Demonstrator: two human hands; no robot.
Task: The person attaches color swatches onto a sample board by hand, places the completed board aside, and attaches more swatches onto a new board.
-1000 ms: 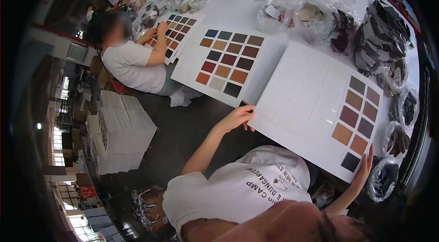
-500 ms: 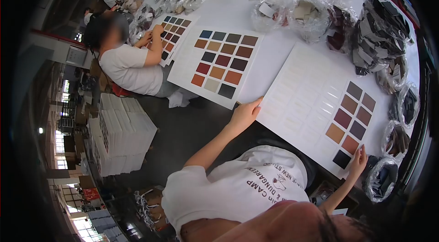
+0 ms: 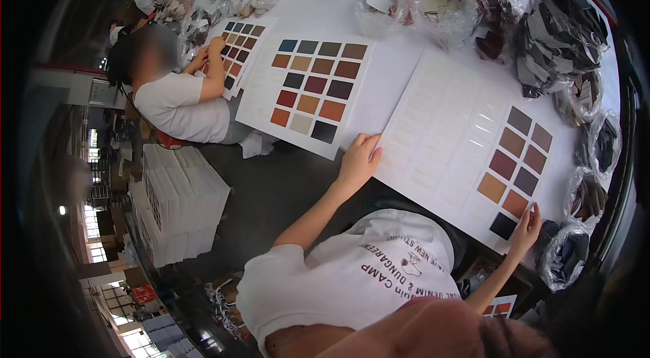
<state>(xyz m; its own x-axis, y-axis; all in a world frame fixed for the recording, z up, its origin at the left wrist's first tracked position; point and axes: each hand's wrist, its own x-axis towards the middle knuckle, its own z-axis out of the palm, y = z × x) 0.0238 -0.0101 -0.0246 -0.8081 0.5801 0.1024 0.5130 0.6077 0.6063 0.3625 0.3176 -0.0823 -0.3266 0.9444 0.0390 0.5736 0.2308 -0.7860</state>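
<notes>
A large white swatch card (image 3: pixel 433 124) lies tilted at the table's front edge. Its right part carries several colour swatches in greys, browns, maroon and orange, while the left part shows rows of blank spots with a faint gloss. My left hand (image 3: pixel 359 160) is closed at the card's left corner, fingers curled by its edge. At the lower right corner, beside a black swatch (image 3: pixel 502 226), my right hand (image 3: pixel 527 229) pinches the card's edge. Left of this card is another swatch card (image 3: pixel 311 87), mostly covered with coloured swatches.
Clear plastic bags of swatches (image 3: pixel 447 9) line the back and right of the white table (image 3: pixel 325 3). A co-worker (image 3: pixel 179 101) sits at the left, hands on a swatch card (image 3: pixel 237 47). Behind my left arm stands a tall stack of cards (image 3: pixel 183 195).
The view has shifted slightly, so the table and cards sit a little further left and up. My left hand's fingers now show more at the card's corner. My right hand keeps its hold.
</notes>
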